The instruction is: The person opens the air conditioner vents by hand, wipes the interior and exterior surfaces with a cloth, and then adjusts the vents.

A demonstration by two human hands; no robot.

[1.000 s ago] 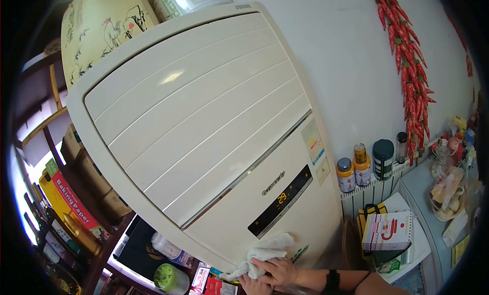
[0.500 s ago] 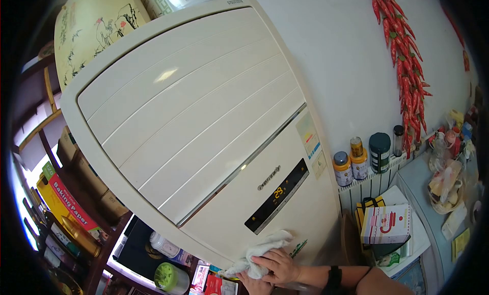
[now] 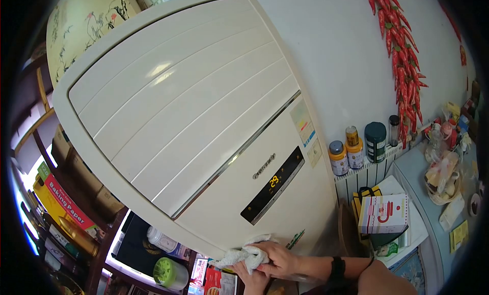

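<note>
At the bottom centre of the frame, a bunched white cloth [image 3: 243, 256] lies against the lower front of a tall white air conditioner [image 3: 188, 101], which tilts across the middle of the frame. The right hand [image 3: 277, 259], its wrist wearing a black band [image 3: 337, 269], is clamped on the cloth with fingers bent over the folds. The left hand [image 3: 251, 279] sits just below and beside it, touching the cloth's lower edge; how firmly it grips, or whether it does, cannot be told, since the folds and the other hand hide its fingers. The step in hand looks like wiping this lower panel, near its edge, with both hands working close together. The next move seems to call for flat, even pressure and a firm hold on the loose end of the cloth at the left. Above and to the right of the cloth, the lit display [image 3: 273, 185] and the green marking [image 3: 295, 239] ask for a lighter touch. At lower left of the hands, a green-lidded container [image 3: 170, 273] and a red packet [image 3: 220, 281] stand near enough to want some care with a trailing corner.
</note>
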